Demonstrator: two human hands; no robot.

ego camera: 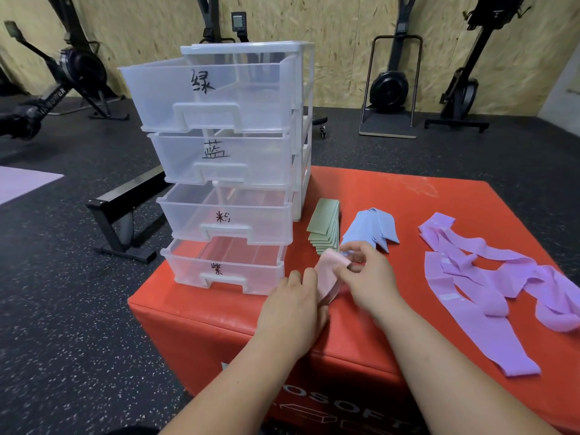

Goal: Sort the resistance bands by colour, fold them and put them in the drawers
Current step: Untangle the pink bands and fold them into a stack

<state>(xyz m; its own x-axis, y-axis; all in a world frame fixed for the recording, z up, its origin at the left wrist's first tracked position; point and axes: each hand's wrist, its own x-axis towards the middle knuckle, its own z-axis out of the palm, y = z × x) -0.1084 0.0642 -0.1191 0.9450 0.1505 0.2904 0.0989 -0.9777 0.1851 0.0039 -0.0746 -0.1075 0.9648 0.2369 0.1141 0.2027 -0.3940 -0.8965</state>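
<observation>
A clear plastic drawer unit (301, 127) stands on a red foam box (408, 196), its drawers pulled out and labelled by hand. Right of it lie a neat stack of folded green bands (324, 226) and a looser pile of blue bands (372, 227). Several purple bands (489, 277) sprawl unfolded at the right. In front of the bottom drawer, both hands hold a pink band (328, 277): my left hand (292, 309) grips its lower part, and my right hand (368, 277) pinches its upper fold.
The red box's front edge (219, 321) drops to a black speckled gym floor. A black metal bench frame (125, 208) stands left of the box. Rowing machines (389, 89) line the wooden back wall. A purple mat (22, 183) lies far left.
</observation>
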